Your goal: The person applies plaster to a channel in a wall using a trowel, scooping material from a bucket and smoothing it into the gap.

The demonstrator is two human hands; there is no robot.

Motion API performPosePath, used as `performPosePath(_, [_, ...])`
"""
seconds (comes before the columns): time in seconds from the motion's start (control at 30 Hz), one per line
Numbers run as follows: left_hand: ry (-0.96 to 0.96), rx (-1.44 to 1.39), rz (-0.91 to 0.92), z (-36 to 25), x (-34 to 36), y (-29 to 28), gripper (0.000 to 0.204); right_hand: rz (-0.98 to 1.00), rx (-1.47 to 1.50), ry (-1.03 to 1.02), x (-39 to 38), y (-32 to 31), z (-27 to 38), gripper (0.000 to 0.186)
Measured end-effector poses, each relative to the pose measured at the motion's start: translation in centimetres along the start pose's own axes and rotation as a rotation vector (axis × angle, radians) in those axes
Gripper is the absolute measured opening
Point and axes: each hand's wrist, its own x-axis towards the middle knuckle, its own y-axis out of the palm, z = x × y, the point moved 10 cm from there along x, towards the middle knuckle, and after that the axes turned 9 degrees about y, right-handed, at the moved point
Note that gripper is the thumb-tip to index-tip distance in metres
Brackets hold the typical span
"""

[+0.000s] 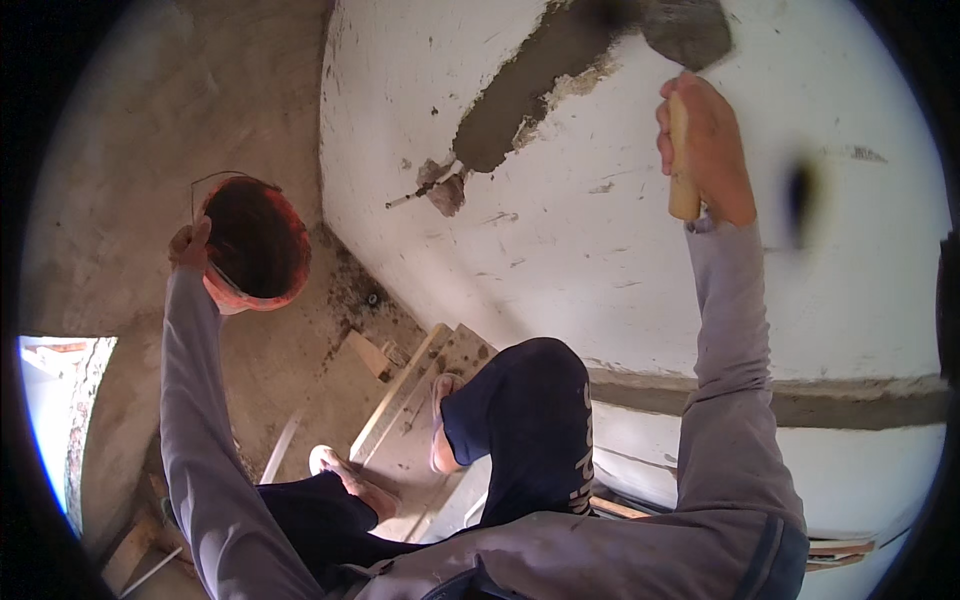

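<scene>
My left hand [189, 246] is closed on the rim of a red bucket [302, 238], which is tilted so that its dark inside shows. A thin wire handle stands up at the bucket's far side. Out to the upper right, my right hand [712, 145] wraps round the pale wooden handle of a trowel [684, 190]. The trowel's grey blade lies against the white wall [600, 270], at the end of a broad strip of wet grey mortar [510, 100]. Below the strip's lower end, a thin cable or pipe end [412, 196] sticks out of a rough hole.
I stand in sandals on a wooden plank platform [415, 440]. Wood offcuts [368, 352] and debris lie on the ground beside it. A bare brown wall [240, 80] rises on the left, with a bright opening [60, 410] low down. A grey groove [800, 405] runs along the white wall.
</scene>
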Motion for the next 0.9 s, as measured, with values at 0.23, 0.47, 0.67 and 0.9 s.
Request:
performPosePath(0.23, [0.068,0.26,0.039,1.7,3.3,-0.7,0.054,-0.034,-0.265,0.0,-3.6,3.5,-3.7,0.036])
performPosePath(0.47, [0.055,0.373,0.1,1.7,3.0,1.6,0.054,-0.09,-0.184,-0.049,-3.5,1.8,-2.8,0.037])
performPosePath(0.67, [-0.052,0.539,0.273,-1.6,-0.6,7.3,0.059,-0.237,-0.253,-0.046,-4.3,-0.5,-5.0,0.036])
performPosePath(0.9, [0.013,0.745,0.347,2.8,-1.1,4.3,0.058,-0.046,-0.345,0.021,-5.7,5.1,-7.7,0.028])
